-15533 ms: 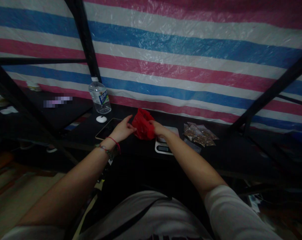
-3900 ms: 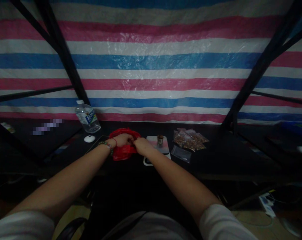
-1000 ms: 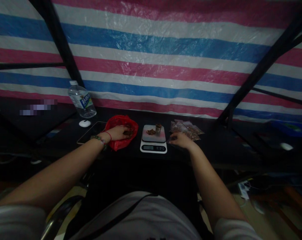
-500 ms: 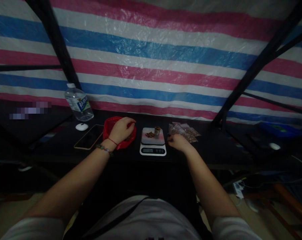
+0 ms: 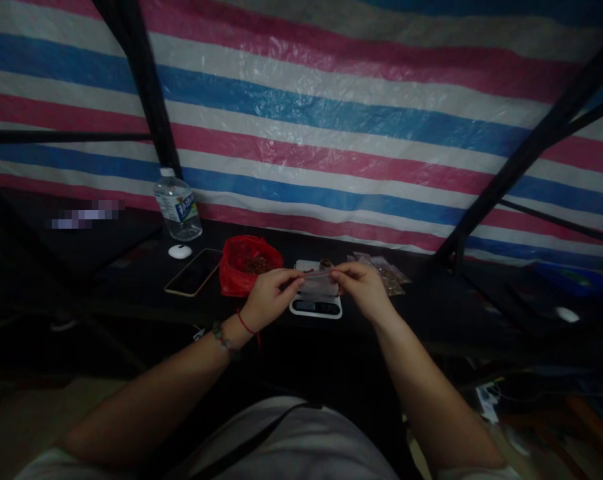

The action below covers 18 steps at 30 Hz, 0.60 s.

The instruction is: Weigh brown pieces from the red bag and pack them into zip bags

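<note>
Between my two hands a small clear zip bag [image 5: 318, 285] is stretched by its top edge, above the white kitchen scale [image 5: 315, 308]. My left hand [image 5: 274, 293] pinches the bag's left corner, and my right hand [image 5: 358, 283] pinches the right corner. The bag looks flat. Behind it a small cup [image 5: 326, 264] stands on the scale, partly hidden; most of the scale's plate is covered from view. Left of the scale sits a red plastic bag [image 5: 231, 277], its mouth wide, with brown pieces [image 5: 255, 265] inside. Several filled clear bags [image 5: 391, 280] lie beyond my right hand.
A phone [image 5: 194, 273] lies left of the red bag, near a white mouse [image 5: 180, 251]. A clear plastic bottle [image 5: 178, 208] stands behind them. Black frame bars [image 5: 501, 173] rise before a striped sheet [image 5: 306, 120]. A blue object [image 5: 571, 279] lies far right.
My left hand has left the red bag and moved right. My right hand has come over the scale. A clear zip bag is now held between both. The view has shifted slightly.
</note>
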Motion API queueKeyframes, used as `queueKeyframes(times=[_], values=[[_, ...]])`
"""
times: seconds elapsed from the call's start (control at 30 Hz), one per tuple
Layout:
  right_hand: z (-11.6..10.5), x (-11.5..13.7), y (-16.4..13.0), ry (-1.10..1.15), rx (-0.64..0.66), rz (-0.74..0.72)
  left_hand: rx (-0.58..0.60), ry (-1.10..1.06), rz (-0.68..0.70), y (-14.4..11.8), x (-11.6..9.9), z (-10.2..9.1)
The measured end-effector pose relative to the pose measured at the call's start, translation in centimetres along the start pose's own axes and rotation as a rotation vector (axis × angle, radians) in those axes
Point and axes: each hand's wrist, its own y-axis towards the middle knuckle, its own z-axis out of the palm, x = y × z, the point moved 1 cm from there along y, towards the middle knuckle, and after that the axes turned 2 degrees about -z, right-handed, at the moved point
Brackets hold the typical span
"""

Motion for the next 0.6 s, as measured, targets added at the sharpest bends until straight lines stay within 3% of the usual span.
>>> queueKeyframes(times=[0.13,0.27,0.37,0.6], values=[[1.8,-1.0,-0.2,-0.013,-0.047,0.005,0.004,0.017,-0.026,0.0,1.3,-0.3],[2.5,-1.0,-0.5,-0.142,-0.018,-0.065,0.035,0.071,-0.007,0.1,1.6,-0.2],[2.9,-1.1,-0.8,-0.112,0.029,-0.094,0.044,0.112,0.002,0.1,1.5,-0.2],[3.7,-1.5,-1.1,-0.306,0.334,-0.19,0.161,0.223,0.128,0.0,1.4,0.2]])
